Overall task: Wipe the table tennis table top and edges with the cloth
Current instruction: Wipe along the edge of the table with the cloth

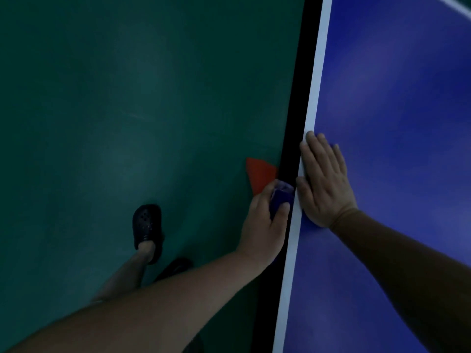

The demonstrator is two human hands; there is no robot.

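at the table's (397, 123) black side edge, your left hand (265, 225) grips the bunched blue cloth (280, 197) against the edge face. your right hand (323, 182) lies flat with fingers straight on the blue top beside the white line. below lie green floor (114, 110), an orange marker (260, 174) and your dark clog (146, 222).

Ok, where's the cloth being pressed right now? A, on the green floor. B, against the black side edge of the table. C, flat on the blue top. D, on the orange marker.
B: the left hand grips the cloth against the table's black side edge.
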